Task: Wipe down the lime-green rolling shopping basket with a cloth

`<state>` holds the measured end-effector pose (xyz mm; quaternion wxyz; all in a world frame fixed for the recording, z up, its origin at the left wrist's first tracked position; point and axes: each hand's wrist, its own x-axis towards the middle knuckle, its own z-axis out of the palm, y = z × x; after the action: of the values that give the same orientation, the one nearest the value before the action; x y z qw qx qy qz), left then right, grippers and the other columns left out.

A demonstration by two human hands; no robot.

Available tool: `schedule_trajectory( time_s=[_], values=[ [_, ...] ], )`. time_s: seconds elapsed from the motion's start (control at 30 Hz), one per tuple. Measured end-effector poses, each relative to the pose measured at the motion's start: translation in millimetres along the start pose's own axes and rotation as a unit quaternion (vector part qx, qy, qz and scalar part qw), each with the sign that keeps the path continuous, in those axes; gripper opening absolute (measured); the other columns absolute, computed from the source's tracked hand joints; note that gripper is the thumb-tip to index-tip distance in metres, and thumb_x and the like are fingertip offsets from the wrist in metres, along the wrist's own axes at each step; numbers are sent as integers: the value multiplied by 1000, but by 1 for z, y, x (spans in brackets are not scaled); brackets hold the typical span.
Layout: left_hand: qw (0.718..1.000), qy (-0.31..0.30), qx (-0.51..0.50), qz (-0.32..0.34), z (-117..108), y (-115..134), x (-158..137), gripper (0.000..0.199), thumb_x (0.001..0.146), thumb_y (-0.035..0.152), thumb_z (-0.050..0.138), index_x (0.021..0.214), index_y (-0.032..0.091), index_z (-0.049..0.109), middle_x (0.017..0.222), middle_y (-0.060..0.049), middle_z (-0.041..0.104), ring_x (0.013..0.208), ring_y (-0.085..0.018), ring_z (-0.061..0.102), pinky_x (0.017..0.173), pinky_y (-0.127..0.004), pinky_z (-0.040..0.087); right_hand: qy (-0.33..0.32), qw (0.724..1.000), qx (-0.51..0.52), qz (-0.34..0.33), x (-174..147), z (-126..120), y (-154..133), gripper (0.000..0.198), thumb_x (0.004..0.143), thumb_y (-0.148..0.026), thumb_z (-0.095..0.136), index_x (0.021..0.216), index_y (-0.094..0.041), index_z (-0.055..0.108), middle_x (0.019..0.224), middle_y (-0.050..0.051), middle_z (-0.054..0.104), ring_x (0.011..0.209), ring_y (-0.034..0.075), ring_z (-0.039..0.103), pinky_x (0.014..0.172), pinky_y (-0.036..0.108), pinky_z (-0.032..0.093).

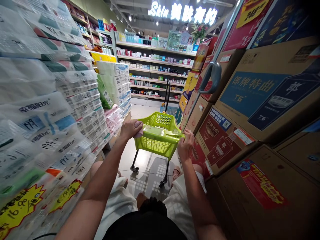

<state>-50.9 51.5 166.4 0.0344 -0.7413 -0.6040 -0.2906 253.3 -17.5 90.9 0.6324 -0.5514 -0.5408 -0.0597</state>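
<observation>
A lime-green plastic shopping cart [160, 138] on thin dark legs with wheels stands right in front of me. My left hand [132, 129] is closed on the left end of its handle bar. A small pinkish-purple item [139, 130] shows at those fingers; its kind cannot be made out. On the other side, my right hand [186, 142] is wrapped round the right end of the handle, with the fingers curled in. The cart's latticed basket opens away from me, and its floor is partly hidden behind the handle panel.
Plastic-wrapped tissue packs [80, 100] are piled along the left. Stacked cardboard cartons [232, 140] line the right, close to my right hand, with a grey loop handle [212, 77] before them. Ahead are a black-handled trolley [167, 93] and cosmetics shelves [152, 61]. Tiled floor [147, 166] lies between.
</observation>
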Motion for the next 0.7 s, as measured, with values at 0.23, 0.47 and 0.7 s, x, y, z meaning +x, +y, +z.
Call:
schedule_trajectory(
  time_s=[0.23, 0.47, 0.7],
  values=[
    [999, 37, 1, -30, 3, 11, -16, 46, 94, 58, 50, 104, 24, 78, 97, -11, 73, 96, -31, 68, 90, -40, 48, -162, 979, -108, -56, 7, 31, -69, 24, 97, -33, 45, 103, -22, 65, 101, 11, 70, 98, 28, 64, 96, 42, 46],
    [998, 59, 4, -21, 4, 21, -27, 44, 96, 56, 47, 97, 22, 76, 95, -12, 72, 99, -32, 66, 94, -44, 46, -237, 937, -255, -27, 16, 35, -65, 50, 104, -51, 41, 81, -19, 71, 72, 11, 71, 72, 24, 69, 74, 34, 45],
    [996, 73, 21, -36, 14, 48, -35, 45, 97, 58, 49, 98, 21, 73, 96, -14, 69, 102, -35, 64, 97, -49, 44, -248, 922, -296, -13, 41, 31, -38, 48, 103, -48, 44, 84, -19, 77, 73, 11, 73, 69, 23, 68, 69, 32, 42]
  ],
)
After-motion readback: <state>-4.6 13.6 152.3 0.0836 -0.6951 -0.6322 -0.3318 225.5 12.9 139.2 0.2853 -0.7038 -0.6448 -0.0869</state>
